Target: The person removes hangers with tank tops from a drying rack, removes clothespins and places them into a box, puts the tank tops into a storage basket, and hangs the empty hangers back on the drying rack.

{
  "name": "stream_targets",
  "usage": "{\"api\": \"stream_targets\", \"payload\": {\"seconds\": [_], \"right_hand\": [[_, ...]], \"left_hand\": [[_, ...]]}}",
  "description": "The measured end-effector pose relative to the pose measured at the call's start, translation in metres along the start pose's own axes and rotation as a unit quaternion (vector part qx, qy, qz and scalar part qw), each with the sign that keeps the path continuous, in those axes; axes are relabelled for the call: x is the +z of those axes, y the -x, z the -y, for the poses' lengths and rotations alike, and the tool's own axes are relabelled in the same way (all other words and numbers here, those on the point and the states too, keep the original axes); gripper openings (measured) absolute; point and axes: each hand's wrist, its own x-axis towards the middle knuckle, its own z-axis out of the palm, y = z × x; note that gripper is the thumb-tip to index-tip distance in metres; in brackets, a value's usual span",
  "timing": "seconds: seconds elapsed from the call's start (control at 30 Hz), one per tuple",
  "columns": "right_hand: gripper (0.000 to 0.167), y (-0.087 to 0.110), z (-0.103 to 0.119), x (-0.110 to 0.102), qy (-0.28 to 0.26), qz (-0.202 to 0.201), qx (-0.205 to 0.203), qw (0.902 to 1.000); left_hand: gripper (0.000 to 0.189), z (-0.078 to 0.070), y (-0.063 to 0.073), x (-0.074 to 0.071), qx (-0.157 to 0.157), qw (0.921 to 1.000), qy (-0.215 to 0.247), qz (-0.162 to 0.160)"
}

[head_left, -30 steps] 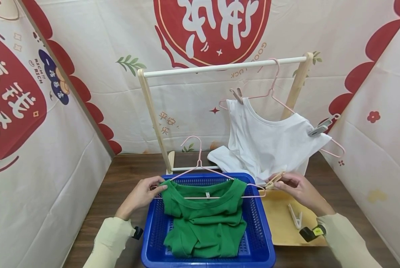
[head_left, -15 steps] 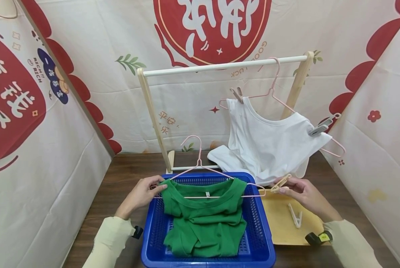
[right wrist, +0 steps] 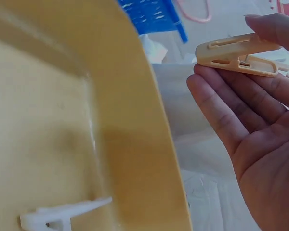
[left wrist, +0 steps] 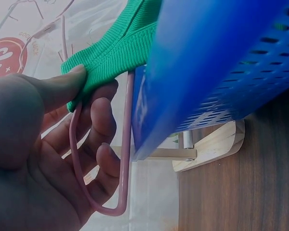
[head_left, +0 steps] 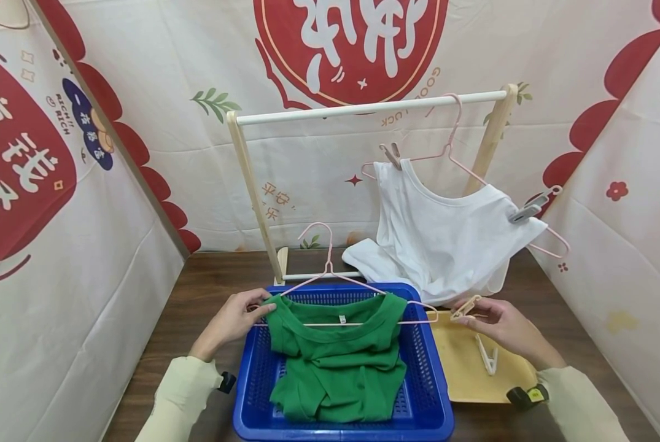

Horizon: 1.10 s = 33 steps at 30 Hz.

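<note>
Spreading beneath both hands (head_left: 232, 320) (head_left: 506, 328), brown wood-grain table (head_left: 194, 285) amid red-printed cloth walls (head_left: 197, 172).

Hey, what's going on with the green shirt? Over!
Left hand pinching green shirt, hanger through its shoulders. Right hand holding yellow clip. Nothing plainly in the way.

Left cloth (head_left: 108, 294), from where I stand: "RICH!! RICH" legible, printed beside a blue badge (head_left: 81, 116). Badge characters open with 一; remainder not certified. Red patch (head_left: 48, 205) on same cloth: large white characters, not read with certainty. Back cloth (head_left: 175, 166): "GOOD LUCK" curving round the red disc (head_left: 352, 67); lower, 平安 and 乐 noted. Disc's own white characters cut off at top. Green shirt (head_left: 341, 374), neck label (head_left: 342, 319): too small. Right wrist camera (head_left: 520, 398), yellow sticker (head_left: 536, 395): marking illegible.
</note>
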Motion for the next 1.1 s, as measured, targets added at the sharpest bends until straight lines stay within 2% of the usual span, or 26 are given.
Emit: {"api": "stream_targets", "payload": {"seconds": [0.17, 0.27, 0.47, 0.8, 1.1], "right_hand": [[0.022, 0.000, -0.001, 0.002, -0.005, 0.006, -0.011, 0.9999], [0.021, 0.001, -0.002, 0.002, 0.003, 0.002, -0.002, 1.0000], [0.018, 0.002, -0.006, 0.001, 0.042, 0.002, 0.012, 0.9991], [0.017, 0.003, -0.014, 0.005, 0.080, 0.000, -0.005, 0.9968], [0.012, 0.003, -0.015, 0.005, 0.115, 0.002, 0.030, 0.9930]], "left_hand": [[0.005, -0.001, -0.001, 0.000, 0.002, 1.0000, -0.001, -0.003], [0.005, -0.001, -0.001, 0.000, 0.002, 1.0000, 0.000, -0.002], [0.005, 0.000, 0.000, 0.000, -0.002, 1.0000, 0.002, 0.000], [0.004, 0.001, 0.000, 0.001, -0.006, 1.0000, 0.004, 0.000], [0.004, 0.002, -0.001, 0.001, -0.004, 1.0000, 0.005, 0.001]]}}
